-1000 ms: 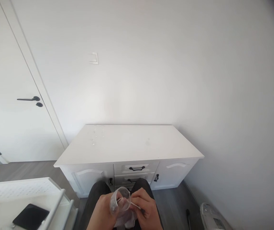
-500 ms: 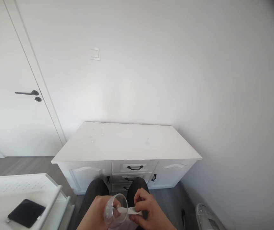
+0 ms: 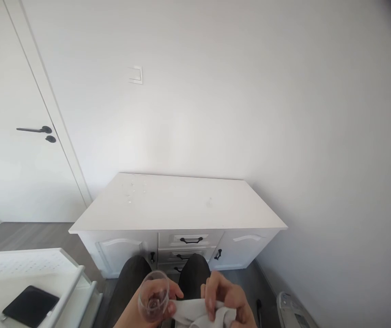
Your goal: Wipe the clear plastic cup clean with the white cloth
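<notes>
At the bottom of the view my left hand (image 3: 137, 316) grips a clear drinking glass (image 3: 153, 296), tilted with its mouth facing the camera. Just right of the glass, my right hand (image 3: 227, 303) clutches a bunched white cloth (image 3: 198, 315). The cloth lies below and beside the glass rim, outside the glass. Both hands hover over my dark-trousered knees (image 3: 195, 269). Only parts of my hands show above the frame edge.
A white low cabinet (image 3: 181, 205) with black drawer handles stands ahead against the wall, small water drops at its back left. A white door (image 3: 14, 136) with a black lever is left. A white tray with a black phone (image 3: 30, 305) sits lower left. A grey appliance (image 3: 292, 310) is lower right.
The cloth, earlier pushed into the glass, has come out and is bunched in my right hand. The glass moved slightly left and lower; the view shifted a little.
</notes>
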Demonstrator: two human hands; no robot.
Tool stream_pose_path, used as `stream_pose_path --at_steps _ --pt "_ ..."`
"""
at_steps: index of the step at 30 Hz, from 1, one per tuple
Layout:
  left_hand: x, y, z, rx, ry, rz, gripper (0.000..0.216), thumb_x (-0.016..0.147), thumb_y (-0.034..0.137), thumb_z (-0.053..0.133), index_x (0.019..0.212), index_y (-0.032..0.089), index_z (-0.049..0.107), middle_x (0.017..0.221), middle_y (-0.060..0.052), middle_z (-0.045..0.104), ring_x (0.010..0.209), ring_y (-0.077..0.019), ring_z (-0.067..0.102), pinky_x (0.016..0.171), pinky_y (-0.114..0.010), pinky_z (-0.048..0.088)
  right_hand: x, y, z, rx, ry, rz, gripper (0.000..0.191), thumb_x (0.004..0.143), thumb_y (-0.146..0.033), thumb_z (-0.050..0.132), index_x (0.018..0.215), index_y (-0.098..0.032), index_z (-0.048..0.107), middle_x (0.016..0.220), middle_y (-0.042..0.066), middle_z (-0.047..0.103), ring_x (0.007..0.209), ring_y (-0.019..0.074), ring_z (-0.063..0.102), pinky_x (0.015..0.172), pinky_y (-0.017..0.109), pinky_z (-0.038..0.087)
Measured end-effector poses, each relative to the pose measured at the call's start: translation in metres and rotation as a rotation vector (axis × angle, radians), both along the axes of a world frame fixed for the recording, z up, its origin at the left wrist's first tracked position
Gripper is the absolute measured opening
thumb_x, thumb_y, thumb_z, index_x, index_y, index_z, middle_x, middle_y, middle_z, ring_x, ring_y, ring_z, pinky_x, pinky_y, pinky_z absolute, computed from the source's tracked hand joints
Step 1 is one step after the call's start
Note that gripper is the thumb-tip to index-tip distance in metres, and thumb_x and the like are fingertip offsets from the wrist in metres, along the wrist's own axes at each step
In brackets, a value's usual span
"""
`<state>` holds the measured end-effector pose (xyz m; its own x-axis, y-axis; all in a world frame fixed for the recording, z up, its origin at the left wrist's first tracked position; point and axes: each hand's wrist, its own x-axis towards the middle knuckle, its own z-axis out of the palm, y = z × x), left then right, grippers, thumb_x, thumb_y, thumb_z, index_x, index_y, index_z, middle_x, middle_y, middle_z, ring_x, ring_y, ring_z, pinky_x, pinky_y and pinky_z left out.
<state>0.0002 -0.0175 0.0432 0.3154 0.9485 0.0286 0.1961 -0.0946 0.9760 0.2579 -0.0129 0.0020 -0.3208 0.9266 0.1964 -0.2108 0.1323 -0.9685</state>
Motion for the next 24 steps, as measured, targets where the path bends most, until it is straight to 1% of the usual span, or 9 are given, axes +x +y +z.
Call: stream_pose_path --at_steps 2,4,8,11,13,15,17,20,24 --pt "0.002 -0.003 -0.009 -0.019 -0.036 -0.027 0.051 0.082 0.070 0.069 0.087 0.021 0.083 0.074 -0.007 0.069 0.065 -0.0169 0.057 0.059 -0.026 0.039 -0.002 0.003 0.009 -0.027 0.196 -0.033 0.067 0.067 -0.084 0.070 0.056 -0.024 0.043 0.091 0.007 0.057 0.056 0.0140 0.043 0.061 0.036 0.044" --pt "0.004 -0.002 -0.021 -0.026 -0.041 -0.084 0.056 0.082 0.074 0.068 0.076 0.019 0.079 0.066 -0.005 0.064 0.059 -0.0142 0.052 0.056 -0.025 0.036 -0.005 0.008 0.017 -0.023 0.365 -0.042 0.060 0.073 -0.072 0.073 0.059 -0.023 0.042 0.096 0.006 0.051 0.061 0.0144 0.042 0.062 0.035 0.043" --pt "0.006 0.006 -0.035 0.020 -0.031 -0.150 0.053 0.076 0.071 0.076 0.069 0.019 0.071 0.068 -0.004 0.061 0.058 -0.0128 0.048 0.054 -0.025 0.034 -0.006 0.015 0.021 0.014 0.463 0.057 0.051 0.083 -0.058 0.068 0.063 -0.023 0.036 0.074 0.002 0.040 0.064 0.0187 0.038 0.062 0.035 0.040" --pt "0.007 0.009 -0.030 0.008 -0.071 -0.101 0.053 0.080 0.071 0.072 0.073 0.019 0.066 0.071 -0.003 0.060 0.061 -0.0133 0.046 0.056 -0.025 0.035 0.001 0.012 0.016 0.063 0.446 0.049 0.046 0.086 -0.055 0.067 0.065 -0.025 0.038 0.060 0.000 0.034 0.063 0.0209 0.039 0.067 0.037 0.039" --pt "0.008 0.008 -0.020 -0.013 -0.086 -0.005 0.052 0.084 0.071 0.067 0.075 0.019 0.065 0.068 -0.001 0.056 0.061 -0.0136 0.045 0.057 -0.025 0.036 0.008 0.008 0.015 0.109 0.449 0.029 0.048 0.083 -0.054 0.071 0.063 -0.025 0.039 0.055 -0.002 0.035 0.058 0.0190 0.039 0.072 0.040 0.040" --pt "0.010 0.007 -0.010 0.021 -0.056 0.103 0.050 0.086 0.068 0.067 0.075 0.019 0.069 0.070 -0.002 0.059 0.065 -0.0157 0.051 0.062 -0.025 0.040 0.015 0.005 0.017 0.138 0.383 0.057 0.053 0.081 -0.056 0.075 0.061 -0.024 0.039 0.053 -0.004 0.038 0.053 0.0166 0.039 0.074 0.041 0.040" --pt "0.013 0.009 -0.001 0.079 -0.003 0.168 0.048 0.087 0.065 0.067 0.075 0.019 0.072 0.073 -0.005 0.064 0.069 -0.0182 0.057 0.064 -0.026 0.043 0.020 0.006 0.021 0.096 0.199 0.089 0.051 0.080 -0.057 0.079 0.062 -0.025 0.043 0.058 -0.003 0.045 0.059 0.0181 0.045 0.074 0.040 0.040" --pt "0.023 0.013 0.003 0.100 0.040 0.184 0.044 0.086 0.061 0.070 0.073 0.019 0.075 0.068 -0.005 0.064 0.065 -0.0188 0.056 0.061 -0.026 0.043 0.019 0.015 0.029 -0.004 -0.098 0.040 0.042 0.080 -0.050 0.082 0.072 -0.025 0.049 0.071 -0.001 0.047 0.069 0.0187 0.046 0.067 0.033 0.036" --pt "0.037 0.016 0.000 0.108 0.046 0.165 0.049 0.088 0.062 0.066 0.071 0.018 0.075 0.059 -0.002 0.054 0.056 -0.0152 0.045 0.053 -0.027 0.033 0.007 0.027 0.036 -0.031 -0.345 -0.099 0.036 0.080 -0.038 0.081 0.071 -0.024 0.049 0.071 -0.002 0.054 0.069 0.0178 0.048 0.065 0.030 0.037"
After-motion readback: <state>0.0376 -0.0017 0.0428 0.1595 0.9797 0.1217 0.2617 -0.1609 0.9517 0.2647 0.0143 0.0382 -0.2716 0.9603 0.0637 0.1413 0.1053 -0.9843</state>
